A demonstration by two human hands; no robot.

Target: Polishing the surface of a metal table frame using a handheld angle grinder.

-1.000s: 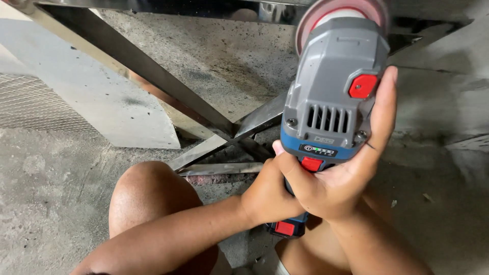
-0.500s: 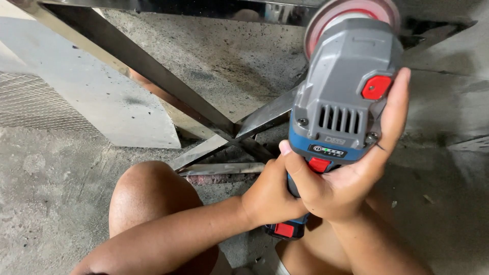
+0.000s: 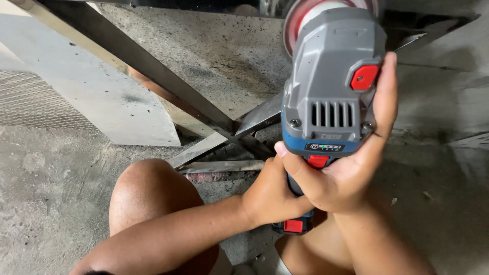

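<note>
Angle grinder [image 3: 331, 86] held by 2 hands: right hand [image 3: 351, 168] grip wrapped on body, left hand [image 3: 272, 196] grip closed on handle below. Disc [image 3: 300, 20] ahead, nr crossed steel bars [image 3: 224, 127]. Risk: kickback if disc snags bar edge; bare knee [image 3: 147, 193] close to left grip.

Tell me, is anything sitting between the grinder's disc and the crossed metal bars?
Nothing visible does. The angle grinder, held in the left hand and right hand, has its disc up at the frame's top edge, and only bare concrete floor separates it from the crossed bars.
</note>
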